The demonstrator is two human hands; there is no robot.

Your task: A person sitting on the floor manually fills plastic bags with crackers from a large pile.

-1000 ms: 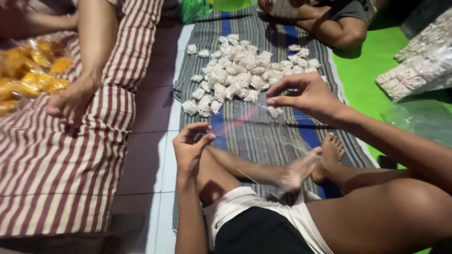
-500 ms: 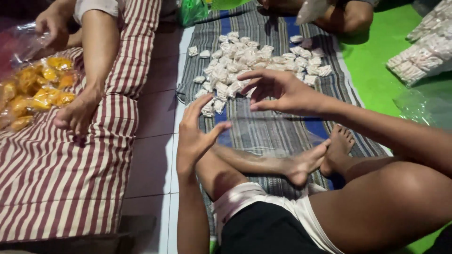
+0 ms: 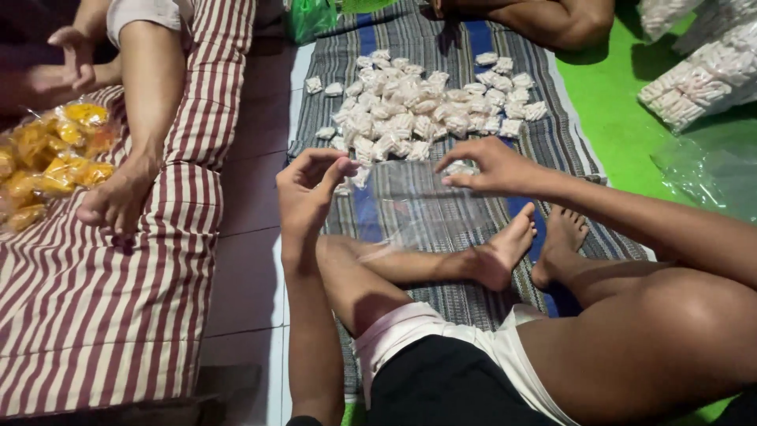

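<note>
Both hands were pinching the same clear bag (image 3: 418, 209), one at each top corner. Left hand (image 3: 309, 189) had thumb and fingertips closed on the left edge, and the right hand (image 3: 490, 164) gripped the right edge with fingers curled down. The bag was thin, see-through plastic stretched flat at frame centre, honestly hard to see against the mat (image 3: 473, 47).

Just above it sat a pile of packets (image 3: 430, 106), small, white, squarish, crinkly. Too many and too overlapped to count, dozens easily.

The mat was woven, grey with two blue stripes. Two bare feet (image 3: 524, 248) rested on it below the bag.

Upper right: stacks of white packs (image 3: 702, 75), cut off by the frame. Left: a red-and-white striped cushion (image 3: 95, 315) with another person's foot (image 3: 118, 201) on it, plus a bag of orange snacks (image 3: 51, 162), partly cropped.
</note>
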